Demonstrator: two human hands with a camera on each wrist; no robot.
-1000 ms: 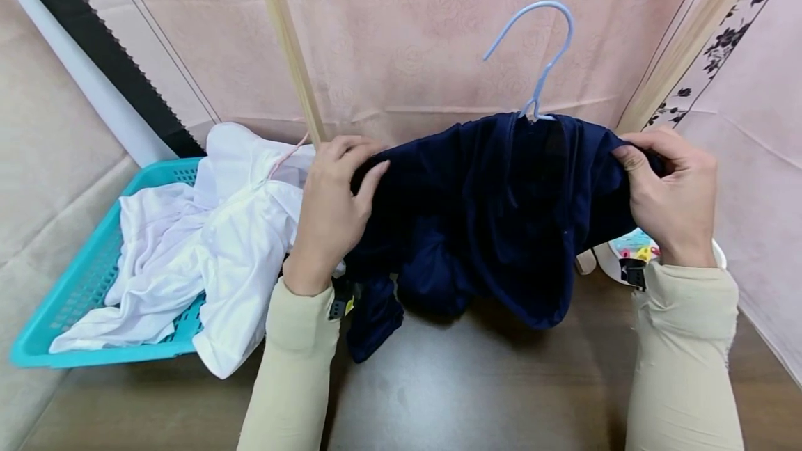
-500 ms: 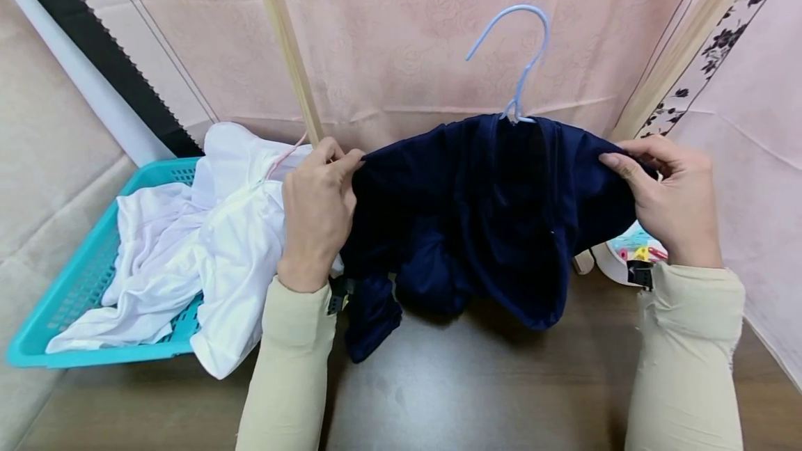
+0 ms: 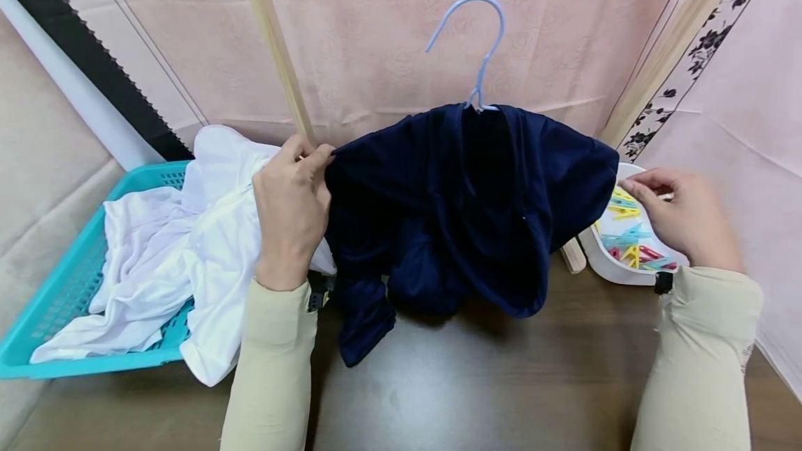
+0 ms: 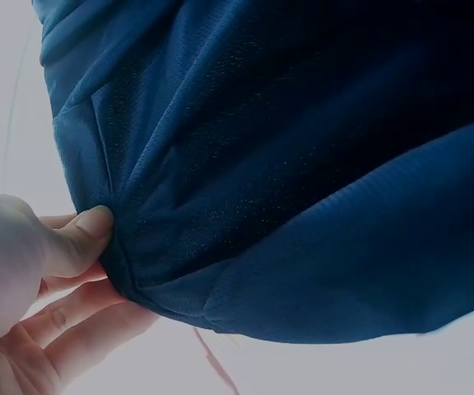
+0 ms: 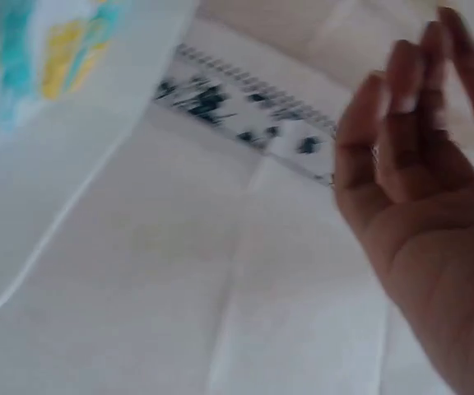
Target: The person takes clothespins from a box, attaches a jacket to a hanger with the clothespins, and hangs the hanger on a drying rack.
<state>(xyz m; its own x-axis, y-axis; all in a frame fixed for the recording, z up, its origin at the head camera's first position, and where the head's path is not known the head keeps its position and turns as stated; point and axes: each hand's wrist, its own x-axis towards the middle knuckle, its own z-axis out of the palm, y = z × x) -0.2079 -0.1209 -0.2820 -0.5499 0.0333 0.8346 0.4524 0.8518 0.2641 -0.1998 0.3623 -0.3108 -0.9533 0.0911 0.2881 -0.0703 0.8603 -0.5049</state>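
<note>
A navy blue garment (image 3: 401, 207) hangs on a light blue hanger (image 3: 499, 26), whose hook rises above its neck opening. My left hand (image 3: 289, 211) pinches the garment's left edge between thumb and fingers; the left wrist view shows the thumb (image 4: 93, 224) pressed on the cloth. Apart from the garment, my right hand (image 3: 692, 218) is over the right side of a white container (image 3: 610, 270). Several coloured clothespins (image 3: 626, 235) lie inside that container. In the right wrist view, the fingers (image 5: 397, 115) are loosely bent and hold nothing visible.
A turquoise basket (image 3: 94, 367) with white clothes (image 3: 219, 228) stands at the left. Wooden poles (image 3: 276, 40) rise on both sides of the garment. Beside the container, a wooden block end (image 3: 573, 256) rests on the brown table (image 3: 470, 395).
My right hand has let go of the garment's right edge and moved right, towards the container. My left hand keeps its pinch, and the garment and hanger sit farther left in view.
</note>
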